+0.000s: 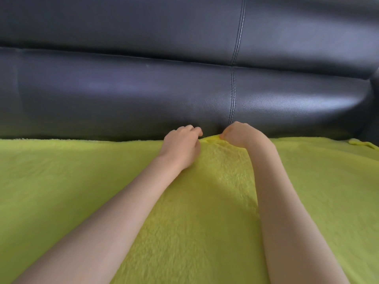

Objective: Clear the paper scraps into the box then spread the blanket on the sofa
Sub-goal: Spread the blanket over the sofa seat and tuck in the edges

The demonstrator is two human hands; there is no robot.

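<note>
Blanket (205,212), a fuzzy yellow-green one, lies spread across the seat of a dark leather sofa (143,89) and fills the lower half of the view from side to side. Its far edge runs along the foot of the sofa's backrest, which rises behind it in two padded horizontal rolls with a stitched seam running down right of centre.

Two bare forearms reach forward from the bottom of the view toward that far edge. The left hand (181,145) rests on the blanket with its fingers curled, fingertips at the edge of the fabric; it appears to pinch the edge, though the hold itself is hard to make out. The right hand (235,133) is just beside it, near the seam, with fingers curled and gripping a small raised fold of the blanket's edge. The two hands are close together but not touching, and the fabric bunches up slightly between them.

At the far right, a small corner of the blanket is folded or turned over near the sofa's armrest. Elsewhere the blanket lies mostly flat, with soft shallow wrinkles.
</note>
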